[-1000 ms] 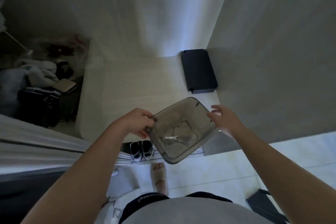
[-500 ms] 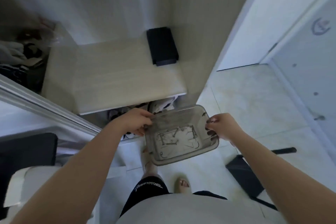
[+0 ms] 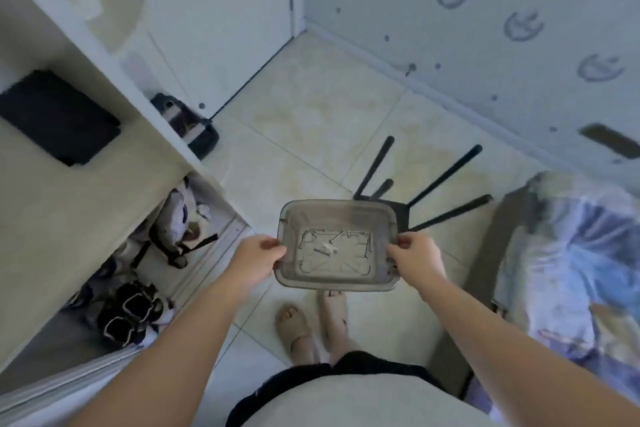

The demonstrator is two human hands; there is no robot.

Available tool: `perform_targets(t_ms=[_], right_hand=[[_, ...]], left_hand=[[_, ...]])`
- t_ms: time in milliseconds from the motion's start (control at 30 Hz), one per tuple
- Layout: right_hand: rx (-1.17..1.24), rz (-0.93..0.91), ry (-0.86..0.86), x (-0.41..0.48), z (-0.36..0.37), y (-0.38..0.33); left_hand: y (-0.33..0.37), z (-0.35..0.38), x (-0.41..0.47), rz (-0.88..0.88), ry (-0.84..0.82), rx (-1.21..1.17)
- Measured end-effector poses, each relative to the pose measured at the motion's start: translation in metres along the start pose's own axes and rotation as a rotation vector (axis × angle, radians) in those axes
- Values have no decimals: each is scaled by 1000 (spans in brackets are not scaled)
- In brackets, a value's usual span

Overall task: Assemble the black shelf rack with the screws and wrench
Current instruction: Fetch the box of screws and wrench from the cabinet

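I carry a clear grey plastic tray level in front of me. My left hand grips its left rim and my right hand grips its right rim. Small metal screws and a wrench lie loose on the tray's bottom. On the tiled floor just beyond the tray lies the black shelf rack, upside down, with several black legs pointing up and away. The tray hides part of the rack's panel.
A pale wooden cabinet shelf stands at the left with a black flat box on it. Shoes and a bag fill the space beneath. A bed with patterned blue bedding is at the right. A white door lies ahead.
I have turned to the right, away from the cabinet, with the tray held in both hands. The rack on the floor has come into full view ahead.
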State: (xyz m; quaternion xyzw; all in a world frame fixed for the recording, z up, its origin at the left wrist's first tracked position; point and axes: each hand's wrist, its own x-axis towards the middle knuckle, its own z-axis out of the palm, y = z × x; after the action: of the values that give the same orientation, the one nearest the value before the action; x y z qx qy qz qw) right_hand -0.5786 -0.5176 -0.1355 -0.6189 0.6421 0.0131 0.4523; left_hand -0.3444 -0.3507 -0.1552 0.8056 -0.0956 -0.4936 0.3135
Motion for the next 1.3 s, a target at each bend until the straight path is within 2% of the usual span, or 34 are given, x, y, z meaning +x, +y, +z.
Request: perform_targets(t_ms=[167, 400, 600, 867, 1033, 1300], right_hand=[[205, 220, 111, -12, -36, 89], [476, 442, 173, -27, -78, 203], [568, 537, 131, 3, -115, 279], [471, 512, -21, 83, -151, 359], [417, 499, -34, 151, -130, 412], [438, 572, -2, 310, -24, 522]], left_hand=[[20, 75, 15, 127, -188, 286], [41, 183, 1, 166, -312, 500], [50, 275, 2, 103, -358, 587], [32, 395, 24, -92, -249, 533], [-2, 464, 86, -137, -213, 596], [-102, 565, 272, -93, -246, 729]])
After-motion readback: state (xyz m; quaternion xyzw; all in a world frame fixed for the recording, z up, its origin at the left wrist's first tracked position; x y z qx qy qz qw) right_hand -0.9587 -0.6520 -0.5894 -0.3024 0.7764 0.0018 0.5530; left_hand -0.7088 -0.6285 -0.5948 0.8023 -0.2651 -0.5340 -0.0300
